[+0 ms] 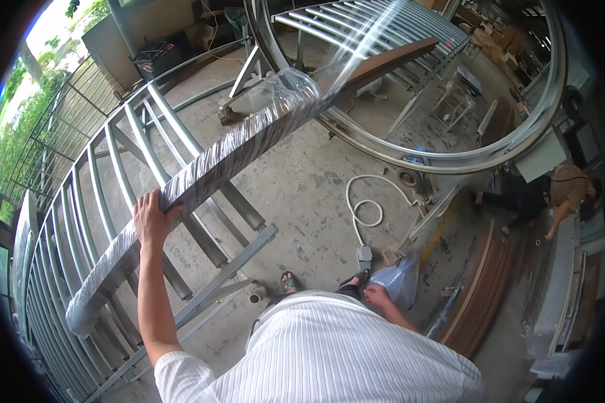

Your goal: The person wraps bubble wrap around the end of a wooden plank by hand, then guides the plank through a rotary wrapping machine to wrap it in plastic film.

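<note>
A long brown beam wrapped in shiny clear film [238, 149] runs diagonally over the metal rollers of a conveyor. My left hand [153, 218] is closed over its near part, fingers across the top and thumb along the side. Loose stretch film [366, 43] rises from the beam's far part, where a bare brown stretch [393, 62] shows. My right hand [380, 295] hangs low by my body with curled fingers, beside a clear plastic bag [400, 281]. Whether the fingers hold anything is hidden.
A large metal ring [444, 163] stands around the beam's far part, with another roller conveyor [316, 21] beyond. A white hose [356, 221] loops on the floor. Brown boards [480, 295] lie at right, near a bending person [565, 191]. The roller conveyor [124, 161] fills the left.
</note>
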The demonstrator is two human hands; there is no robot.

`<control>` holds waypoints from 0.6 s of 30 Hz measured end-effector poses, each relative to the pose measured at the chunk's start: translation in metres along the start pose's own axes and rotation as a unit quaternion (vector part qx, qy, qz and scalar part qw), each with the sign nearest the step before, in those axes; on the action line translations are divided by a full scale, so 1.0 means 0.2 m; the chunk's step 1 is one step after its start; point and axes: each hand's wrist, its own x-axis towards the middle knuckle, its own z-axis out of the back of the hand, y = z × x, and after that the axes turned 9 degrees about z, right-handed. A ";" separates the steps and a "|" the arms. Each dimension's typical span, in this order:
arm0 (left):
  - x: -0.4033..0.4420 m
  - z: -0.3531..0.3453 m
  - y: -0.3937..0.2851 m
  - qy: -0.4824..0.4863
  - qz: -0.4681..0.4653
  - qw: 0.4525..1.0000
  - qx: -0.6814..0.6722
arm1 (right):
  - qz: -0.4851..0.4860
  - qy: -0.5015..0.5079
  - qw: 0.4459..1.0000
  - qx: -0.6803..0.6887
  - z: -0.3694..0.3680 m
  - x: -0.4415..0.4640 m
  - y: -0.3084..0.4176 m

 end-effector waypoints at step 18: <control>-0.14 0.07 0.30 0.000 0.033 0.999 0.033 | -0.011 0.000 1.000 -0.011 0.08 0.02 0.03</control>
